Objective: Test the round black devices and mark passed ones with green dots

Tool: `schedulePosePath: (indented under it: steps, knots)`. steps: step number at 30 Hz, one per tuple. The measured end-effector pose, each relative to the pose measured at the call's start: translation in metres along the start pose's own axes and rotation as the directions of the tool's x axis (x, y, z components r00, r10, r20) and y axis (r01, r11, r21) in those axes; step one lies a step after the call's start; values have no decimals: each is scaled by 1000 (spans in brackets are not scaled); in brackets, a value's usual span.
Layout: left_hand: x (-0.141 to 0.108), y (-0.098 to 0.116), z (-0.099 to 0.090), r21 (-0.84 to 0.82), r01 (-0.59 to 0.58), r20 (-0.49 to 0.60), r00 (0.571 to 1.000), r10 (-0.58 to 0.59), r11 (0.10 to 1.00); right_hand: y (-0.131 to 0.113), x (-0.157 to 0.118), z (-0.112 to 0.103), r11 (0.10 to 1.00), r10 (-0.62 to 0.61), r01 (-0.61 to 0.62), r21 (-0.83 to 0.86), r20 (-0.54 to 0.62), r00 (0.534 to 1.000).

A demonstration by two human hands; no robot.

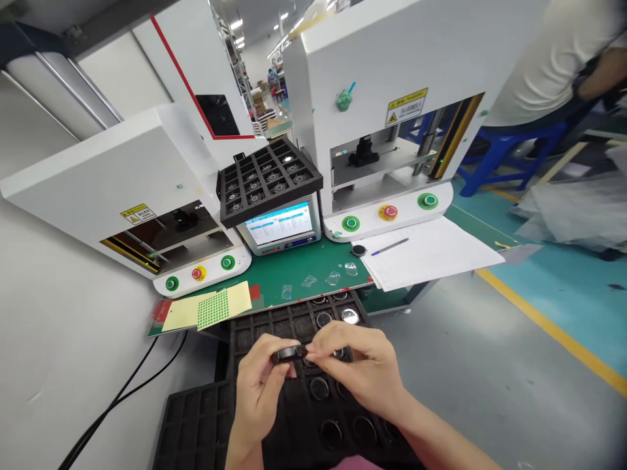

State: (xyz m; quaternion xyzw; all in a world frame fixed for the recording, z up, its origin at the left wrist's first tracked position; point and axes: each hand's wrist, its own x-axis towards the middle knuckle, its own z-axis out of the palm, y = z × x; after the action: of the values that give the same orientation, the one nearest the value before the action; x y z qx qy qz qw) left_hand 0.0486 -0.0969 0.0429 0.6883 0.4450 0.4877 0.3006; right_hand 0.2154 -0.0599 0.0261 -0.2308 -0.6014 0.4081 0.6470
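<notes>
My left hand (pixel 262 385) is closed, thumb and fingers gripping a dark round watch case (pixel 288 354) that I see edge-on. At the right end of the case, the thumb and forefinger of my right hand (pixel 360 365) pinch its edge; any small part between those fingertips is hidden. Both hands are above a black foam tray (pixel 259 333) divided into compartments. Several round watch cases lie in its right part, among them one with a bright reflecting face (pixel 349 316) and a dark one (pixel 319 389) just under my right hand.
Two white press machines (pixel 206 251) (pixel 392 196) stand on a green bench (pixel 274 267), with a monitor (pixel 281 225) and a tray of round parts (pixel 269 176) between them. Clear film pieces (pixel 309 281), sticker sheets (pixel 213 309), papers (pixel 431 251) and a pen (pixel 390 246) lie there. A person (pixel 543 65) sits at right.
</notes>
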Motion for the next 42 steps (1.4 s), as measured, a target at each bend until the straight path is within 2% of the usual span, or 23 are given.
schedulePosePath:
  steps: [3, 9, 12, 14, 16, 17, 18, 20, 23, 27, 31, 34, 37, 40, 42]
  knots:
    - [1, -3, 1, 16, 5, -28, 1000, -5, 1000, 2, 4, 0, 999, -25, 25, -24, 2, 1000]
    - [-5, -6, 12, 46, 22, -127, 992, -16, 999, 2, 3, 2, 975, -149, 156, -156, 58, 987]
    - [-10, -12, 15, 115, 62, -254, 967, -31, 991, -5, -9, 5, 952, -191, 212, -220, 116, 975]
    - [-11, -18, 12, 123, 147, -421, 903, -82, 982, 0, -12, -2, 941, -214, 268, -204, 253, 944]
    - [-10, -26, 6, 11, 227, -587, 790, -178, 974, 22, -6, -20, 929, -130, 234, -286, 341, 931]
    - [-9, -29, 2, -84, 248, -634, 734, -243, 965, 40, 2, -33, 902, -48, 174, -395, 309, 950]
    - [-8, -32, -1, -187, 250, -654, 690, -311, 950, 63, 12, -48, 824, 134, -10, -567, 177, 975]
    - [-7, -36, -8, -370, 251, -622, 649, -439, 894, 112, 37, -80, 729, 248, -144, -669, 62, 967]
    - [-11, -43, -14, -516, 293, -531, 628, -569, 805, 171, 72, -121, 608, 362, -219, -763, 20, 932]
    - [-21, -54, -16, -577, 311, -503, 594, -628, 755, 210, 90, -143, 495, 482, -217, -841, 58, 874]
    - [-24, -53, -9, -570, 267, -558, 568, -605, 777, 227, 95, -145, 442, 551, -195, -875, 93, 829]
    - [-24, -49, -4, -557, 290, -566, 553, -612, 778, 232, 100, -145, 438, 568, -183, -880, 113, 815]
    - [-23, -50, -6, -525, 348, -559, 548, -622, 777, 227, 105, -146, 460, 553, -163, -873, 138, 822]
    - [-23, -52, -10, -442, 446, -537, 564, -627, 779, 219, 107, -149, 484, 525, -152, -862, 147, 838]
    - [-22, -51, -10, -443, 478, -491, 579, -651, 758, 215, 106, -153, 480, 521, -157, -863, 136, 843]
